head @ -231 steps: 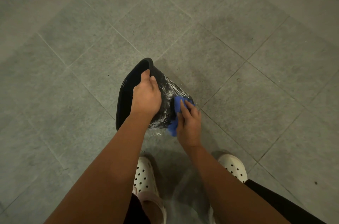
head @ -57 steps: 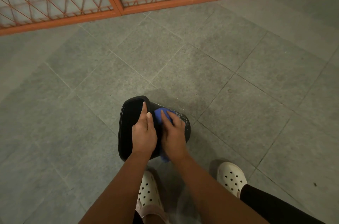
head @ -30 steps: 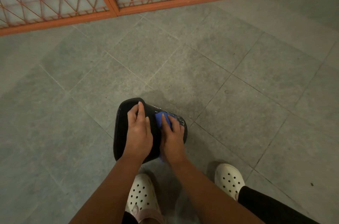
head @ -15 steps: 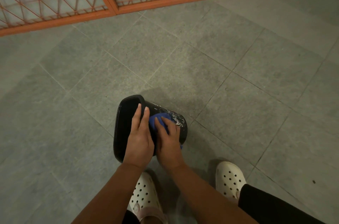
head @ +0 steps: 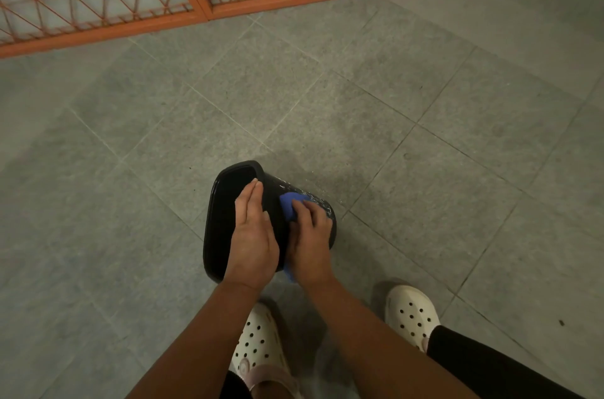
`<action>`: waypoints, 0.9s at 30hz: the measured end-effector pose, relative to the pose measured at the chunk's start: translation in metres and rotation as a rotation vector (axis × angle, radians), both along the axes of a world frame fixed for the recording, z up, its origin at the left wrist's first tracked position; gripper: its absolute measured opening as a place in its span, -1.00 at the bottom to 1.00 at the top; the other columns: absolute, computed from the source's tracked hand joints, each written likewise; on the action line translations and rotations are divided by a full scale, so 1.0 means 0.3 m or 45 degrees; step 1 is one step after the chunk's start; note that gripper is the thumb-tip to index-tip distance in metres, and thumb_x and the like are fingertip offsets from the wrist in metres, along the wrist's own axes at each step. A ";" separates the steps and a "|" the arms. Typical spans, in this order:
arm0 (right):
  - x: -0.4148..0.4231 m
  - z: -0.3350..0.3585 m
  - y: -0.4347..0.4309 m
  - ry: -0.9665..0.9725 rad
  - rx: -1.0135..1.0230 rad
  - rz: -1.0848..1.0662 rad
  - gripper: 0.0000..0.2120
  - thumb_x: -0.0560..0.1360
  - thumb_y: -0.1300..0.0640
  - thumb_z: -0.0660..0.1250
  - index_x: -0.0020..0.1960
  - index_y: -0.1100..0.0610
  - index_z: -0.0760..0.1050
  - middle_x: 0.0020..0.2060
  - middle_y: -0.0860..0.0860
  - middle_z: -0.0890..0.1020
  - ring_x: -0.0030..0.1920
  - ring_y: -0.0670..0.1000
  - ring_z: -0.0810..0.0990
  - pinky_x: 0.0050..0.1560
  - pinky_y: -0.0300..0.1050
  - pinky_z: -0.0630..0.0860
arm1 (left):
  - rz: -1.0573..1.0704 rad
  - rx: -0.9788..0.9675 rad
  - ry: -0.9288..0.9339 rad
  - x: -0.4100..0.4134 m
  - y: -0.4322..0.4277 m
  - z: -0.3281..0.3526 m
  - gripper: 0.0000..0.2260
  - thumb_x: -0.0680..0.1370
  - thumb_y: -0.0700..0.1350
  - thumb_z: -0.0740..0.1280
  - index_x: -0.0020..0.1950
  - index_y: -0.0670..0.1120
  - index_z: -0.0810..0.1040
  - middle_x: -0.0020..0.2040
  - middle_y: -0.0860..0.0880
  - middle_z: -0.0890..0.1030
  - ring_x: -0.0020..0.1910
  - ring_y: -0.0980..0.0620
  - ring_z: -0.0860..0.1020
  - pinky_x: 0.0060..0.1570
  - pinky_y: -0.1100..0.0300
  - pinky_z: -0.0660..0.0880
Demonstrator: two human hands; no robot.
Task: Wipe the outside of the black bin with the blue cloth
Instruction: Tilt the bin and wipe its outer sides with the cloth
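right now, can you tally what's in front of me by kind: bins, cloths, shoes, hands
black bin: 1
blue cloth: 1
white clogs: 2, left clog and right clog
hands: 2, left hand and right hand
total: 6

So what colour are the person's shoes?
Cream white, dotted with round holes; the clogs show best in the head view.

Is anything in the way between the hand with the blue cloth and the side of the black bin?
Nothing visible. The right hand holds the blue cloth against the outer wall of the black bin; the left hand rests on its rim, alongside.
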State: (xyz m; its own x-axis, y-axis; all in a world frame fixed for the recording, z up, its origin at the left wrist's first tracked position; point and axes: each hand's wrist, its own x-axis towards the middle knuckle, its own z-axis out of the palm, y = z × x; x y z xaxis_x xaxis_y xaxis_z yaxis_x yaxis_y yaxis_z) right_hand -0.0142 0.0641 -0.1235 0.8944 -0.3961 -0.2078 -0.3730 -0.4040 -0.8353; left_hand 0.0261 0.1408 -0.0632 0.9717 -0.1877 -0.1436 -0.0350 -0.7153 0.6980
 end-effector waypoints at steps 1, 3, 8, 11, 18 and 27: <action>-0.003 -0.009 -0.009 0.021 -0.023 -0.040 -0.58 0.54 0.03 0.03 0.34 0.14 0.35 0.30 0.15 0.35 0.27 0.09 0.30 0.30 0.02 0.36 | -0.001 0.005 0.002 0.000 -0.002 0.000 -0.57 0.60 -0.32 0.10 0.47 -0.20 0.19 0.49 -0.07 0.16 0.07 0.73 0.14 0.00 0.76 0.14; -0.019 -0.012 -0.014 0.044 -0.030 -0.086 -0.47 0.50 -0.05 -0.06 0.34 0.16 0.36 0.28 0.16 0.37 0.25 0.08 0.30 0.28 0.00 0.37 | -0.012 0.003 0.007 0.000 -0.010 -0.001 -0.57 0.60 -0.30 0.10 0.48 -0.16 0.19 0.49 -0.04 0.16 0.06 0.73 0.17 -0.01 0.76 0.16; -0.031 0.001 0.015 0.017 -0.032 0.013 -0.54 0.49 -0.01 0.03 0.35 0.09 0.32 0.30 0.16 0.34 0.28 0.11 0.31 0.29 -0.10 0.30 | -0.042 0.004 -0.023 0.015 -0.017 0.003 -0.59 0.61 -0.31 0.10 0.47 -0.18 0.22 0.49 -0.07 0.19 0.02 0.75 0.17 -0.03 0.75 0.17; -0.006 -0.016 0.005 0.018 -0.077 0.029 -0.53 0.51 -0.01 -0.04 0.39 0.07 0.25 0.34 0.17 0.31 0.30 0.13 0.30 0.32 -0.03 0.33 | -0.067 0.077 -0.075 0.022 -0.007 0.000 -0.57 0.61 -0.30 0.10 0.48 -0.19 0.20 0.51 -0.08 0.18 0.18 0.67 0.11 0.04 0.75 0.12; -0.024 -0.002 0.009 0.079 -0.070 -0.032 -0.57 0.52 0.16 0.16 0.38 0.12 0.27 0.28 0.18 0.35 0.23 0.13 0.34 0.25 0.03 0.41 | -0.122 0.133 -0.041 0.009 -0.015 0.008 -0.50 0.58 -0.33 0.13 0.51 -0.17 0.12 0.54 -0.03 0.09 -0.03 0.07 0.53 -0.15 0.64 0.34; -0.016 -0.032 -0.016 0.138 -0.145 -0.010 -0.54 0.52 0.08 0.01 0.39 0.15 0.29 0.29 0.21 0.35 0.20 0.15 0.32 0.22 0.05 0.42 | -0.084 0.064 -0.074 0.024 0.000 -0.024 -0.56 0.58 -0.35 0.11 0.48 -0.25 0.19 0.50 -0.11 0.16 0.12 0.75 0.01 0.06 0.76 0.09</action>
State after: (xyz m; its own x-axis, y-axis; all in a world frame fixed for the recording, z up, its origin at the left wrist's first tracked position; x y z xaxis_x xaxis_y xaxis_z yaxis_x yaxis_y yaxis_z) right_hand -0.0191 0.0594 -0.1331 0.8660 -0.4295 -0.2561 -0.4618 -0.4905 -0.7390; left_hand 0.0333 0.1408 -0.0705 0.9644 -0.2456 -0.0978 -0.1228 -0.7440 0.6568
